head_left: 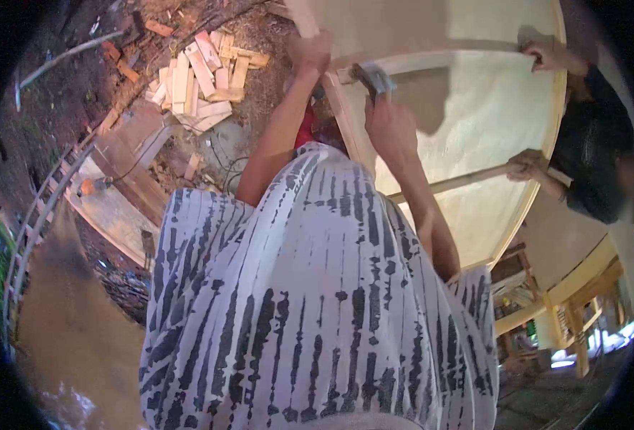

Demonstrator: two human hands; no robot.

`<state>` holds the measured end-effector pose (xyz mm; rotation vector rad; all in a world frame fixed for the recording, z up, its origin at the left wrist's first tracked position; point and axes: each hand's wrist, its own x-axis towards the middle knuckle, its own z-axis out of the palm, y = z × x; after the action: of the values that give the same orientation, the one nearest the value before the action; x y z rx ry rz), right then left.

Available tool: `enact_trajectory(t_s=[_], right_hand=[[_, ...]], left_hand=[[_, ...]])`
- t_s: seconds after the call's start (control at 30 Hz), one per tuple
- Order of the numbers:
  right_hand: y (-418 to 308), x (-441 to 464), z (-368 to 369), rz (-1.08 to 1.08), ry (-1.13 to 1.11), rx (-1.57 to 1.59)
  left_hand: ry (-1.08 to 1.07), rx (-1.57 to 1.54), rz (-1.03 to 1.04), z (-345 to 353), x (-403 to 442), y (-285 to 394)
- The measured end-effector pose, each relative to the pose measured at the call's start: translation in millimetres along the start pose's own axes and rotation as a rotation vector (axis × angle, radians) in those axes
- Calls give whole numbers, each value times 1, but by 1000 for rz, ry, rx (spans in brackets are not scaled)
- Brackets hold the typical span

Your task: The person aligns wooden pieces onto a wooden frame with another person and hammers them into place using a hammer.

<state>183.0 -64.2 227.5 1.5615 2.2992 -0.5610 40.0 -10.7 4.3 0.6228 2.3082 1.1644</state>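
My right hand point(390, 129) is closed around the handle of a hammer point(374, 79), whose blurred head is just over the near edge of a large wooden panel point(482, 107). Farther up that edge, my left hand point(311, 51) grips the frame's wooden edge strip point(344, 118); its fingers are partly blurred. Across the pale sheet run a crosspiece point(431, 57) and a second batten point(467, 179). A co-worker's hand point(526, 165) holds the far end of that batten, and their other hand point(540, 55) rests at the panel's far rim.
On the ground to the left lies a pile of short wood offcuts point(199, 75). Below it are a board point(109, 201), an orange power tool point(93, 186) and loose cables. A co-worker in dark clothing point(600, 143) stands at the right, above wooden furniture frames point(578, 308).
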Motion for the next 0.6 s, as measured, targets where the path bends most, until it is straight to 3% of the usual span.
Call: enact_trajectory(t_s=[0.07,0.13,0.2,0.27,0.33,0.37,0.43,0.5,0.6], right_hand=[[-13,-4,-25,71,19,160],[-25,-1,-51,88,90,114],[-37,-18,-74,-285,707,312],[-19,-29,-33,-249,748,190],[17,-29,25,-53,150,84],[15,-28,24,-51,161,85],[4,-14,15,131,-78,-46],[-1,-10,-8,129,-13,39],[-16,-13,-46,47,202,179]], left_hand=[[-301,-503,-344,-54,-17,48],[-289,-358,-280,-44,0,44],[-320,-156,-281,-54,-23,32],[-265,-262,-401,-55,-13,54],[-291,-196,-354,-56,-9,48],[-308,-137,-307,-55,-6,43],[-316,-177,-231,-60,-5,38],[-372,-200,-166,-56,-17,40],[-225,-591,-163,-46,-7,52]])
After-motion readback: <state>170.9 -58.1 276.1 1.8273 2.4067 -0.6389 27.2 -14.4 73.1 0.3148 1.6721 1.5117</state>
